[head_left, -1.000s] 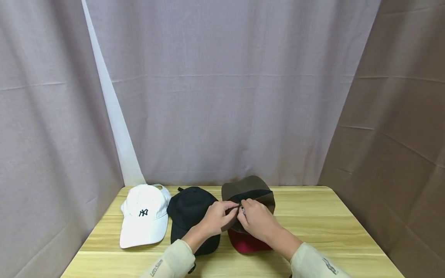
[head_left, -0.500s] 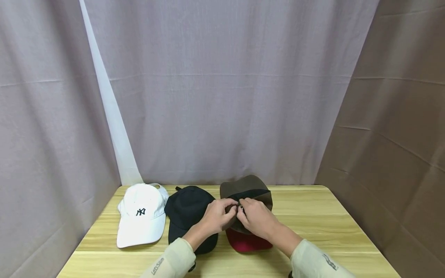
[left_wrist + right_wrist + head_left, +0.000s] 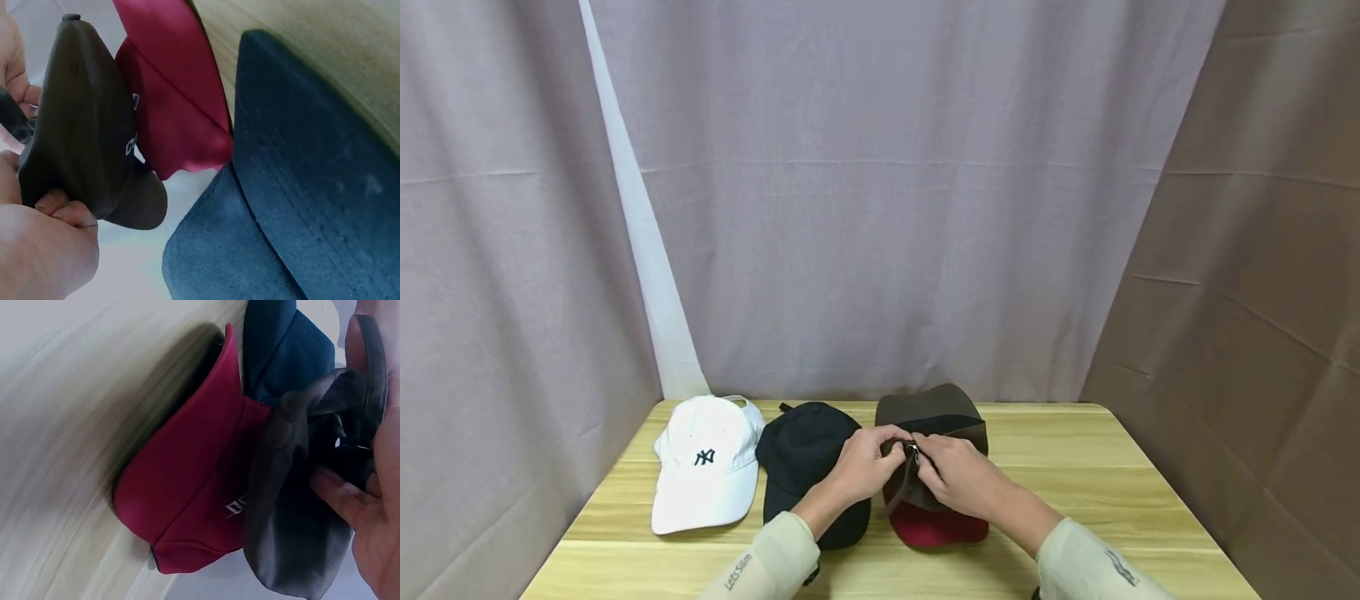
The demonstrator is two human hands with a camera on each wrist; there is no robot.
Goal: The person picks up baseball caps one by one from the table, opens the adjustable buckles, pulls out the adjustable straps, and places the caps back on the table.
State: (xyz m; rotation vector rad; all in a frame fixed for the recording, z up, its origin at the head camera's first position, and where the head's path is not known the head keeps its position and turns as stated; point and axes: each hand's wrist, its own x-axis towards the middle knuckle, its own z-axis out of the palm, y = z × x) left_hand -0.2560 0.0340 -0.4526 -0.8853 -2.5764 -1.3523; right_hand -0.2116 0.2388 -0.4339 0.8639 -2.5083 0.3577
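A dark brown cap (image 3: pixel 921 406) is held up between both hands, its strap opening facing the person. The left hand (image 3: pixel 862 467) grips the left side of that opening, fingertips curled over the fabric in the left wrist view. From the other side the right hand (image 3: pixel 964 477) pinches at the closure, where a small shiny buckle (image 3: pixel 912 448) shows between the fingertips. A dark strap (image 3: pixel 375 381) loops up beside the right hand in the right wrist view. Behind and below the brown cap, a red cap (image 3: pixel 936 529) lies on the table, partly covered in the head view.
Left of the red cap lies a black cap (image 3: pixel 808 442), overlapped by the left forearm. A white cap (image 3: pixel 703 504) with a dark emblem sits at the far left. The wooden table (image 3: pixel 1075 492) ends at grey curtains (image 3: pixel 880 208) behind and brown fabric (image 3: pixel 1247 292) at right.
The fingertips shift at the brown cap's closure, and the shiny buckle comes into view between them. The brown cap tilts slightly and dips a little. The other caps stay put.
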